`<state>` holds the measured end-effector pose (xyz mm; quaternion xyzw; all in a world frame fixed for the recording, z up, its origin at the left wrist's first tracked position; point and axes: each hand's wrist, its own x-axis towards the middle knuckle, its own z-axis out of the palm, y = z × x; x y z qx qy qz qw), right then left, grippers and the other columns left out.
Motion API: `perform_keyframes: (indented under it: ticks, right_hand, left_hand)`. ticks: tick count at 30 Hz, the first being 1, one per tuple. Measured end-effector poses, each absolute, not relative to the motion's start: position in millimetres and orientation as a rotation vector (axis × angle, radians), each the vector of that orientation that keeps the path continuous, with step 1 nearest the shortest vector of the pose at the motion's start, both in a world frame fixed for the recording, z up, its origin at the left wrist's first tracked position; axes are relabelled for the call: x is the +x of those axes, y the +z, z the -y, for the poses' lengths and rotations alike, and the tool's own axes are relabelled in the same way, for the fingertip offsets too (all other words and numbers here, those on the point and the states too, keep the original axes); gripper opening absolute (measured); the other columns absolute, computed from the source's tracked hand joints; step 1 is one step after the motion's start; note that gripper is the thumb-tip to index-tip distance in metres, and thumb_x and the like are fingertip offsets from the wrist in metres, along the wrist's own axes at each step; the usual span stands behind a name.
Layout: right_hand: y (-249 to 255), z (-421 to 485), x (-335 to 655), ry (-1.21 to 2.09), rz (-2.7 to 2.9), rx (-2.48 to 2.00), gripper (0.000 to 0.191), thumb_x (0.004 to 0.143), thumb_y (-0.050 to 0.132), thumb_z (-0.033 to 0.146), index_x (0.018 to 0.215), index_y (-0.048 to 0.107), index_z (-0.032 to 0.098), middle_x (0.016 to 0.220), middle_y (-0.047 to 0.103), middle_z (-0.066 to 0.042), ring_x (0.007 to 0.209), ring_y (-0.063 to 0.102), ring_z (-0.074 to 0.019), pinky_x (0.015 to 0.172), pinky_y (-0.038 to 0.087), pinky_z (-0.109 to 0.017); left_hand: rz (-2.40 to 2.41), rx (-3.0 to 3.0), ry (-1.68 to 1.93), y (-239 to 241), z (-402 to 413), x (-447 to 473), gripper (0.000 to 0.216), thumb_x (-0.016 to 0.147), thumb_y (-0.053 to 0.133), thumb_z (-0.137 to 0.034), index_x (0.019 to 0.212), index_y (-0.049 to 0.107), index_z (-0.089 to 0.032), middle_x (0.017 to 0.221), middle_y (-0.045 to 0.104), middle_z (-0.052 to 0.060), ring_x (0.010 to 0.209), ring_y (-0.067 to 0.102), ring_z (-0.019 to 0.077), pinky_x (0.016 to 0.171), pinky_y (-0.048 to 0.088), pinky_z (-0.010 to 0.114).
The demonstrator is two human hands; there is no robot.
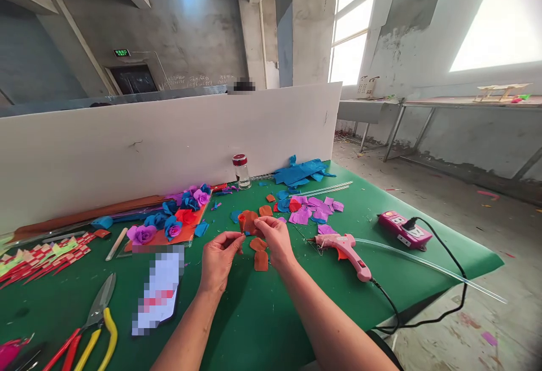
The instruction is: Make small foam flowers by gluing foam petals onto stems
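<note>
Both my hands meet over the green table, working an orange foam flower. My left hand pinches its rolled lower end between thumb and fingers. My right hand pinches an orange petal against the flower's right side. Two loose orange foam petals lie on the table just under my hands. A pink glue gun rests to the right of my right hand, its nozzle pointing left.
Finished blue, purple and red foam roses lie at left. Purple and blue foam scraps, a small glass bottle, a pink power strip, clear glue sticks, shears and yellow pliers surround me. A white divider board stands behind.
</note>
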<state>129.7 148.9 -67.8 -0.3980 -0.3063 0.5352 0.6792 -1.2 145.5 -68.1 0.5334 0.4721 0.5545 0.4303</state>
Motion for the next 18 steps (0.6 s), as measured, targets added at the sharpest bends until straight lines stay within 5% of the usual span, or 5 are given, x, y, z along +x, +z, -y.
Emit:
perform_keyframes:
  ticks: [18]
  right_hand:
    - [-66.2,-146.2,131.8,1.265,0.662,-0.916,0.018,0.059,0.067,0.034,0.058,0.063,0.017,0.053,0.061,0.000,0.055,0.057,-0.0137,0.062,0.046,-0.026]
  left_hand:
    - [-1.226,1.327,1.344,-71.4,-144.5,1.9,0.024,0.057,0.082,-0.037,0.068,0.072,-0.018,0.059,0.064,0.000,0.050,0.053,0.0121,0.055,0.046,0.026]
